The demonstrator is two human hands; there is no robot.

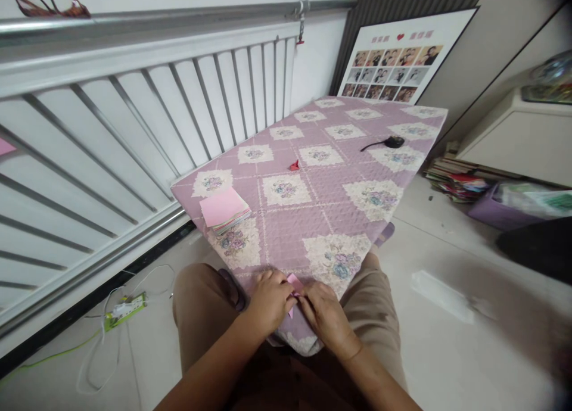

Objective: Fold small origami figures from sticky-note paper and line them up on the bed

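Far left, a pink patch (6,147) at the edge of view, against the white slatted radiator (134,119); above, brown-framed glasses (69,11) perched on the grey pipe (179,19); below, on the pale floor (152,351), a white-and-green power strip (126,311) with loose cables around it; next rightward, one knee in brown trousers (199,304), just beside the worktop (286,232), which narrows towards the person and wears a mauve cloth with cream floral squares; near its left edge, a squarish stack of paper (226,207), pink sheet uppermost, other colours showing along the side.

At the near tip, left hand (269,301), palm down, its grip clamped on a small folded pink paper (294,282); the paper lies between the two hands, low over the cloth, one pink corner pointing away from the person, another towards; its exact folds hidden by fingers; farther up the worktop, well apart from the hands, a small red folded piece (294,166); right hand (325,317) meets the paper from the other side, its grip also together on it, thumb and fingertips near those of the left.

Farther right, a black round object (394,142) with a thin tail, lying on the cloth; behind, a leaning photo board (393,65); then clear plastic (442,295) on the floor; a purple bin (496,208); a pale cabinet (518,131).
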